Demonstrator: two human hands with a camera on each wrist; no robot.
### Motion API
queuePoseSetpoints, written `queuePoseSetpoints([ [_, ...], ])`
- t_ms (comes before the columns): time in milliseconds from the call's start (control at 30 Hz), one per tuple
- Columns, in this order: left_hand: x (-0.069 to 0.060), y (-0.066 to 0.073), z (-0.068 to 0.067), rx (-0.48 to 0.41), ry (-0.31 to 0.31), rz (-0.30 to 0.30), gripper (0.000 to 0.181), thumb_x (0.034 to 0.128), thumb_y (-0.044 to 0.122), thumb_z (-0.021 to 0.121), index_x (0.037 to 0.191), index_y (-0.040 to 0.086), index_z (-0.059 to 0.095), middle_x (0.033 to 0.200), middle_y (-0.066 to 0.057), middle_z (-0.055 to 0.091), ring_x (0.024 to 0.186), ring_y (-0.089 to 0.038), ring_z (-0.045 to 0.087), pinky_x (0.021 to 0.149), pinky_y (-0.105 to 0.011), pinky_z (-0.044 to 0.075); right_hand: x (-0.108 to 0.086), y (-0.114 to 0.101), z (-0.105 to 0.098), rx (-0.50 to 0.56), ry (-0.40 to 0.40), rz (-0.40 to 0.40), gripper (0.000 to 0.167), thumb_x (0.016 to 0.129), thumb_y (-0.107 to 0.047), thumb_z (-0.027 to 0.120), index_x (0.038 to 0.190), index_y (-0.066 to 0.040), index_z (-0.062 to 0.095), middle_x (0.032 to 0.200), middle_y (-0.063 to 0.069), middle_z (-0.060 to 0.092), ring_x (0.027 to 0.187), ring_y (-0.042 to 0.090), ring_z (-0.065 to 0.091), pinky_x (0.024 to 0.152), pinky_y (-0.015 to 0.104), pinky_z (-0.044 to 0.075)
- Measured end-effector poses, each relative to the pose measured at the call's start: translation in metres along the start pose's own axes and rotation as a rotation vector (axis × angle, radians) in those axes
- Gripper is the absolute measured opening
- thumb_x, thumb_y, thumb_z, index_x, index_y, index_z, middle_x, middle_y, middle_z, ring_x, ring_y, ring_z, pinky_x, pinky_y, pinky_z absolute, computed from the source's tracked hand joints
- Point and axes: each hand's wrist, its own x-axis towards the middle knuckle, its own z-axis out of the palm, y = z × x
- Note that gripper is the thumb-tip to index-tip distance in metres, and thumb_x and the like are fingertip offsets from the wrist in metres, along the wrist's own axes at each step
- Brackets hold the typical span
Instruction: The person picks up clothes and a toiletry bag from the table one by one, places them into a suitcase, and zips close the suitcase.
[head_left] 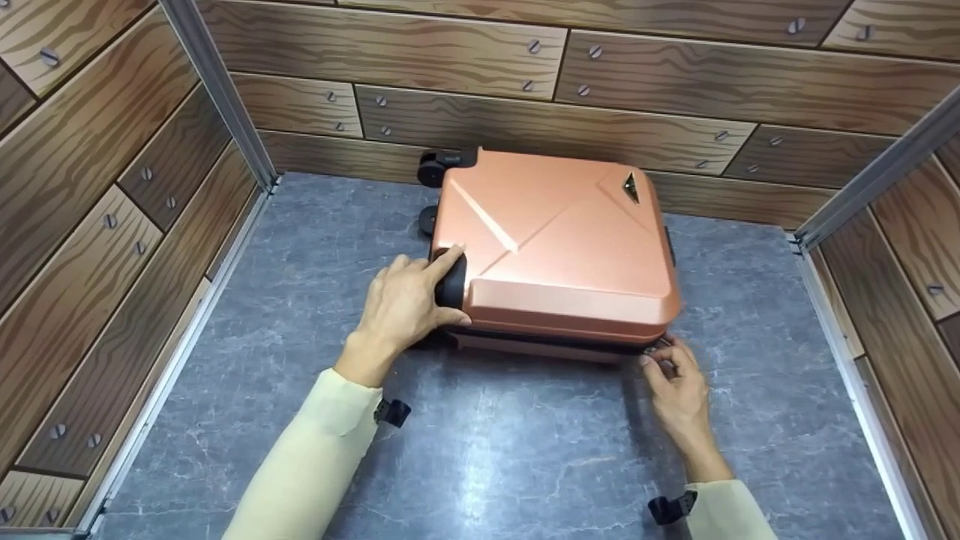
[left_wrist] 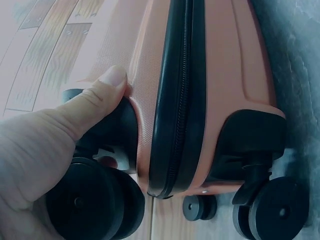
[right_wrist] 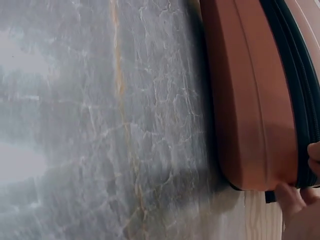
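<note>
An orange-pink hard-shell suitcase (head_left: pixel 562 225) lies flat on the floor, its wheels to the left. My left hand (head_left: pixel 401 300) grips its near left corner, round the black wheel housing (left_wrist: pixel 115 127). The thumb presses on the shell in the left wrist view, above a black wheel (left_wrist: pixel 80 200). A closed black zipper (left_wrist: pixel 182 90) runs round the side. At the near right corner my right hand (head_left: pixel 679 386) has its fingers curled, pinching at the zipper; the right wrist view shows the fingers against the zipper band (right_wrist: pixel 295 75). Whatever small pull they hold is mostly hidden.
Wood-patterned panels (head_left: pixel 465 56) stand behind and on both sides. Grey metal edging (head_left: pixel 217 90) marks the corners. The floor (head_left: pixel 315 232) is grey and marbled, with a bright reflection in front of the suitcase. A small black wrist camera (head_left: pixel 394 412) sits on the left sleeve.
</note>
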Motion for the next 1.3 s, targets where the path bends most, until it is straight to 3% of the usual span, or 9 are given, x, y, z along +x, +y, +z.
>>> queuePoseSetpoints([
  [100,0.0,0.0,-0.002,0.004,0.004,0.005,0.108,0.0687,0.067,0.087,0.162,0.038,0.041,0.115,-0.007,0.074,0.102,-0.031,0.06,0.09,-0.052,0.053,0.0,0.001,0.001,0.062,-0.009,0.015,0.007,0.096,0.01,0.067,0.096,0.015,0.063,0.155,0.033,0.049,0.144,0.044,0.048,0.098,0.004,0.043],
  [233,-0.002,0.006,-0.005,0.002,0.009,0.021,0.109,0.0687,0.069,0.086,0.163,0.036,0.042,0.115,-0.008,0.075,0.097,-0.03,0.059,0.084,-0.049,0.052,0.002,0.004,0.004,0.086,0.03,0.027,0.007,0.093,0.013,0.066,0.096,0.018,0.062,0.153,0.036,0.049,0.138,0.022,0.057,0.099,0.006,0.045],
  [333,-0.006,0.012,-0.004,0.003,0.021,0.045,0.108,0.0692,0.07,0.085,0.162,0.034,0.043,0.113,-0.009,0.076,0.093,-0.03,0.059,0.081,-0.046,0.052,0.002,0.002,0.004,0.03,0.072,0.064,0.009,0.095,0.007,0.067,0.096,0.014,0.063,0.154,0.03,0.052,0.125,0.004,0.059,0.094,0.005,0.047],
  [467,-0.008,0.015,-0.001,0.014,0.039,0.069,0.108,0.0693,0.07,0.084,0.162,0.033,0.044,0.11,-0.007,0.077,0.089,-0.028,0.057,0.08,-0.045,0.052,0.001,0.001,0.001,-0.092,0.097,0.118,0.014,0.097,-0.005,0.071,0.096,0.007,0.065,0.154,0.022,0.056,0.117,0.0,0.061,0.089,0.003,0.046],
  [667,-0.005,-0.001,0.005,0.005,0.108,0.121,0.113,0.0671,0.068,0.088,0.162,0.027,0.043,0.118,-0.009,0.068,0.099,-0.03,0.055,0.084,-0.046,0.05,0.003,0.005,0.002,-0.076,0.076,0.075,0.014,0.099,-0.003,0.071,0.098,0.01,0.065,0.148,0.024,0.06,0.133,0.031,0.062,0.091,0.002,0.045],
  [833,-0.005,-0.024,0.015,-0.234,0.099,0.013,0.12,0.0645,0.059,0.095,0.162,0.018,0.038,0.135,-0.013,0.058,0.119,-0.033,0.053,0.101,-0.05,0.051,0.003,0.005,0.002,-0.057,0.047,0.066,0.013,0.098,-0.001,0.071,0.098,0.011,0.066,0.148,0.026,0.06,0.138,0.037,0.057,0.091,0.001,0.044],
  [1133,-0.005,-0.066,0.039,-0.823,-0.101,-0.235,0.087,0.0759,0.036,0.096,0.148,0.019,0.049,0.135,-0.011,0.063,0.116,-0.031,0.062,0.104,-0.047,0.049,0.003,0.002,-0.001,-0.113,0.026,0.062,0.017,0.1,-0.005,0.07,0.102,0.011,0.071,0.148,0.028,0.059,0.139,0.042,0.056,0.09,0.0,0.043],
  [1200,-0.007,-0.071,0.045,-0.884,-0.118,-0.279,0.082,0.0782,0.034,0.095,0.146,0.02,0.051,0.132,-0.011,0.065,0.114,-0.03,0.062,0.102,-0.046,0.048,0.002,0.003,-0.001,-0.138,0.015,0.062,0.018,0.1,-0.008,0.069,0.104,0.01,0.073,0.149,0.027,0.059,0.139,0.042,0.056,0.09,-0.001,0.042],
  [1300,-0.008,-0.074,0.05,-0.915,-0.134,-0.268,0.07,0.0834,0.03,0.09,0.142,0.015,0.054,0.127,-0.013,0.068,0.116,-0.031,0.061,0.107,-0.047,0.045,0.002,0.003,-0.002,-0.147,-0.001,0.062,0.021,0.102,-0.011,0.068,0.104,0.01,0.073,0.151,0.025,0.057,0.139,0.04,0.055,0.09,-0.002,0.041],
])
